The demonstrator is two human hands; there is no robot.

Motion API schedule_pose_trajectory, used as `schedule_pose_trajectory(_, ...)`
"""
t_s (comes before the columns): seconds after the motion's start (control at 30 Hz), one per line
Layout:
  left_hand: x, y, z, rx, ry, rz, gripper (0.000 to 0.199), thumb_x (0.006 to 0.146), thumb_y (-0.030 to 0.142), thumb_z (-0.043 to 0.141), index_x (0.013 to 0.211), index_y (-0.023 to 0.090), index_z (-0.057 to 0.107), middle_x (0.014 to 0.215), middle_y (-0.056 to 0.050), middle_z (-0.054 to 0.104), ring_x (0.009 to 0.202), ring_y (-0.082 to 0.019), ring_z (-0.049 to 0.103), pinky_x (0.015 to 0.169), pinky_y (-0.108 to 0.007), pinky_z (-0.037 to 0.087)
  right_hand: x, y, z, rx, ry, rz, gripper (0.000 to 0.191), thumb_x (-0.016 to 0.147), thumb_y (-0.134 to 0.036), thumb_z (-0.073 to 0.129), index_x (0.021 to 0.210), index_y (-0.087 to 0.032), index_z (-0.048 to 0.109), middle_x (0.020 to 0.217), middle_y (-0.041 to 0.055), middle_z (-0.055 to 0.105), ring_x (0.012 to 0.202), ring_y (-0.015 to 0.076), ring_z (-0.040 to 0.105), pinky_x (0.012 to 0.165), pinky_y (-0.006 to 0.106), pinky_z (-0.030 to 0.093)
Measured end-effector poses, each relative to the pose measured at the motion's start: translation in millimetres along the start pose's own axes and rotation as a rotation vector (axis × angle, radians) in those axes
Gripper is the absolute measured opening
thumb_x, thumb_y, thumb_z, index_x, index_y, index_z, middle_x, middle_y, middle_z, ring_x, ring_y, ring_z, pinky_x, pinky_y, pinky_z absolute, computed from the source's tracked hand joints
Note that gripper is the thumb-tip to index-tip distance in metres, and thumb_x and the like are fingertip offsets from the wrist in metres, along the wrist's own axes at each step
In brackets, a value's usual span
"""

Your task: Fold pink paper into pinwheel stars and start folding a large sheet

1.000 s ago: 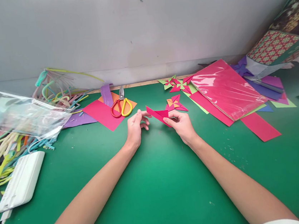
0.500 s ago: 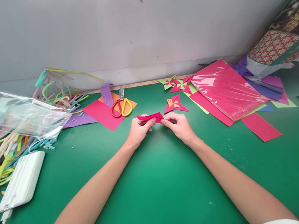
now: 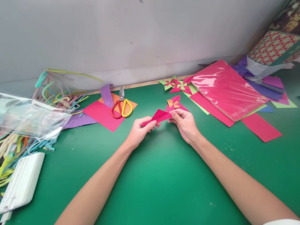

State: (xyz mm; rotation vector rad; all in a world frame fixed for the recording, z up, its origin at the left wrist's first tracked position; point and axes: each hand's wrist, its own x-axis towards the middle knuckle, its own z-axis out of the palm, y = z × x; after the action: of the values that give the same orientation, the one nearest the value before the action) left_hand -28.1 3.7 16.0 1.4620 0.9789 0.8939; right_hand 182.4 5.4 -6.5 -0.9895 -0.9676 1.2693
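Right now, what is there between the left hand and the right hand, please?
In the head view, a folded pink paper spans the stretch between the left hand and the right hand, which hold its ends.

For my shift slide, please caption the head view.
Left hand and right hand hold folded red paper over a green table, scissors lying beyond.

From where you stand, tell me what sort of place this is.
Probably a papercraft worktable: there is folded pink paper held between two hands, paper pinwheels beyond it, and scissors lying on coloured sheets.
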Motion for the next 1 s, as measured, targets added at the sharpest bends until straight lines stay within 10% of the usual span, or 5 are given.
schedule_pose_trajectory(1.0, 0, -4, 3.6, 0.040, -0.088, 0.036, 0.031, 0.094, 0.046, 0.067, 0.087, 0.016, 0.067, 0.078, -0.001, 0.063, 0.072, -0.014, 0.058, 0.070, -0.026, 0.047, -12, -5, 10, -0.118, -0.170, -0.003, 0.030, 0.084, -0.045, 0.081, 0.095, -0.025, 0.061, 0.079, -0.0014, 0.072, 0.069, 0.0180, 0.069, 0.064, 0.031, 0.057)
